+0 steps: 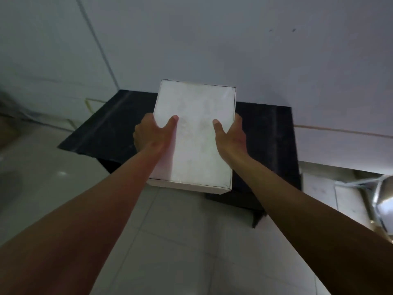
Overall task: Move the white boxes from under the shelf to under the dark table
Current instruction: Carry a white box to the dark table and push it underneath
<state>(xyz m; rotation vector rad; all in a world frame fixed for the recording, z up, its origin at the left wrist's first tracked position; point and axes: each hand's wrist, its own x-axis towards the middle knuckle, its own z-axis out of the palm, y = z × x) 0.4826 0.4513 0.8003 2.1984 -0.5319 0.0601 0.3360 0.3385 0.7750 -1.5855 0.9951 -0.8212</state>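
White box (195,133) is airborne, held flat-ish in front of the person, hovering over the dark counter (110,128) and overhanging its near edge; not resting on it as far as I can tell, can't be 100% sure about the far end.

Grip: left hand (152,133) clamps the box's left side, thumb lying on the lid, other fingers wrapped under/out of sight; right hand (230,134) mirrors it on the right side, thumb on top; both closed on the box, two-handed side clamp.

Step, my read: carry phase, arrived at destination; placing not yet done. Target is under the counter, not on it, so next move prob. calls for dropping down low, bringing the box below the top edge and sliding it in along the floor (170,241); opening under the top looks dark, depth unclear; watch the leg/panel (258,218) at near right.

Materials: box is rectangular, shallow, matte white w/ scuffed, blotchy lid and thin dark seam lines at the edges; looks like rigid cardboard, prob. light. Counter top is flat matte black w/ a faint lengthwise stripe on either side. Floor is pale glossy tile w/ visible joints; wall (276,60) behind is plain, pale. Shiny metal item at far right, can't ID.
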